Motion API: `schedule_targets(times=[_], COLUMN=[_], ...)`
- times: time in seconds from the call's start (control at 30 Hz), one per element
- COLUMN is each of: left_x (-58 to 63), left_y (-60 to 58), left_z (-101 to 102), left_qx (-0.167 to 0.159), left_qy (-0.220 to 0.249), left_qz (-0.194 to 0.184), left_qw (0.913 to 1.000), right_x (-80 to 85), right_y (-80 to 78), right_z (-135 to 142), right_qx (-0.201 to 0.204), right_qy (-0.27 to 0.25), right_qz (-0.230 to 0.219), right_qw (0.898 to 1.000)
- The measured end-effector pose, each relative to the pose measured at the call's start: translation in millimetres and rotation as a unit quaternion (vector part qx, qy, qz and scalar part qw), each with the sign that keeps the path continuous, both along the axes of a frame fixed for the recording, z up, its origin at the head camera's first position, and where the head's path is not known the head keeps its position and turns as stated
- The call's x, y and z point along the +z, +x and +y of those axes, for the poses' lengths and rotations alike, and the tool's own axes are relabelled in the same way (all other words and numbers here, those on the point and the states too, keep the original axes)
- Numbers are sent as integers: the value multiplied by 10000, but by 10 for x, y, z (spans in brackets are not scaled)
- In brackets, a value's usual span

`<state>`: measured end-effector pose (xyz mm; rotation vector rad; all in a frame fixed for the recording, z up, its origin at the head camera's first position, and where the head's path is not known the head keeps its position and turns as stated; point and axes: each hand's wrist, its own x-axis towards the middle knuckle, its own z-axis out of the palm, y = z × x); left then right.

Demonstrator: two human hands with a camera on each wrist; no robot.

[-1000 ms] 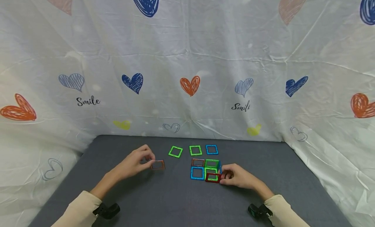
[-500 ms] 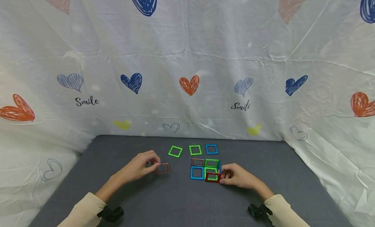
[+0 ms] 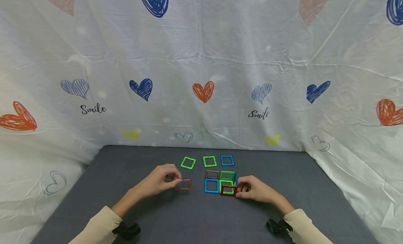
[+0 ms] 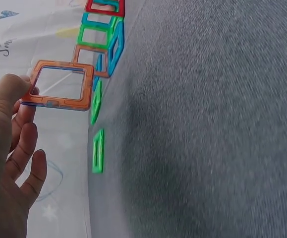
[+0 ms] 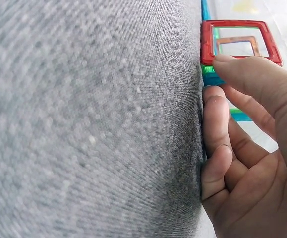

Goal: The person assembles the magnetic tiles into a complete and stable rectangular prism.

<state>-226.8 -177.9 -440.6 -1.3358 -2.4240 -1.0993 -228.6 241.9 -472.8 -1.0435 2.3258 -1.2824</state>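
My left hand (image 3: 157, 181) pinches an orange magnetic tile (image 4: 59, 102), a square open frame, by one edge between thumb and fingers. It holds this tile raised, left of a small group of joined tiles. My right hand (image 3: 256, 189) is at that group's front right corner. Its thumb presses on a red tile (image 5: 232, 23) that stands at the front, with the fingers curled in behind beside an upright blue tile (image 3: 236, 180). A green tile (image 3: 227, 172) stands at the back. To the left are a blue tile (image 3: 212, 192) and another orange tile (image 3: 212, 171).
Behind the group, two loose green tiles (image 3: 209, 157) and a loose blue tile (image 3: 226, 156) lie in a row on the dark grey table (image 3: 176, 219). A white curtain (image 3: 176, 111) printed with hearts hangs along the table's back edge.
My left hand has moved right and slightly toward me with the orange tile, closer to the joined group. My right hand has stayed at the red tile.
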Motion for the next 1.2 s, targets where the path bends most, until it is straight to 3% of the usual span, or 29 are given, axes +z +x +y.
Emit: schedule_targets(times=[0.67,1.2], left_x=[-114,-170], left_y=[-19,-24], left_z=[337,530], left_qx=[-299,-344], left_qy=[15,-218], left_qz=[-22,-332], left_qw=[9995,9986], right_x=[-6,26], right_y=[11,14], right_z=[-9,-15], right_qx=[-136,-95], right_qy=[-11,127], right_qz=[-94,18], right_qw=[9999,9999])
